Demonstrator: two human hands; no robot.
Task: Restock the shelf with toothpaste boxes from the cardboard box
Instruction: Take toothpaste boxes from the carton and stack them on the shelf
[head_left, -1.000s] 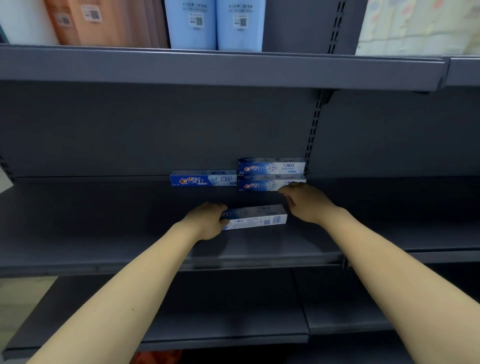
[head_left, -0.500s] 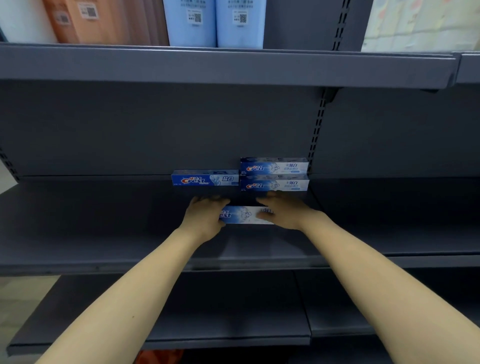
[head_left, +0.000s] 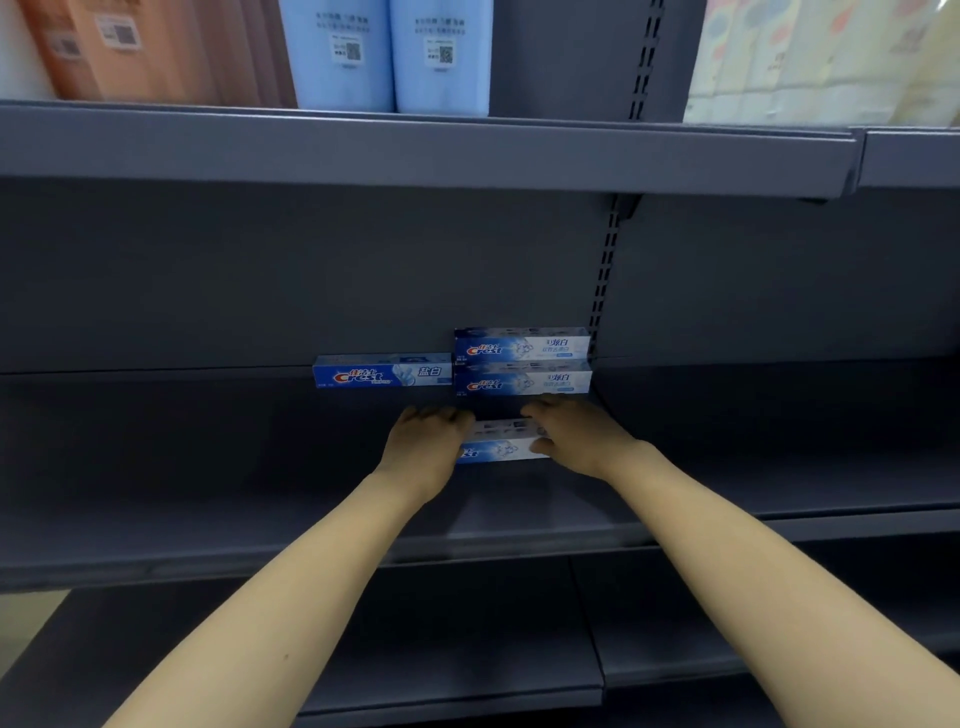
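A white-and-blue toothpaste box (head_left: 501, 441) lies lengthwise on the dark grey middle shelf (head_left: 208, 467). My left hand (head_left: 426, 447) grips its left end and my right hand (head_left: 576, 434) grips its right end, so only its middle shows. Behind it, against the back panel, two matching toothpaste boxes (head_left: 522, 361) are stacked one on the other. A darker blue toothpaste box (head_left: 382, 370) stands to their left. The cardboard box is out of view.
The upper shelf (head_left: 415, 150) overhangs just above, carrying blue packs (head_left: 387, 52), orange packs (head_left: 140, 47) and patterned packs (head_left: 821, 57). A slotted upright (head_left: 605, 270) divides the bays right of the stack. A lower shelf (head_left: 441, 649) lies beneath my forearms.
My right hand came down from the stacked boxes onto the right end of the box that my left hand holds. Both hands have carried it deeper onto the shelf toward the stack.
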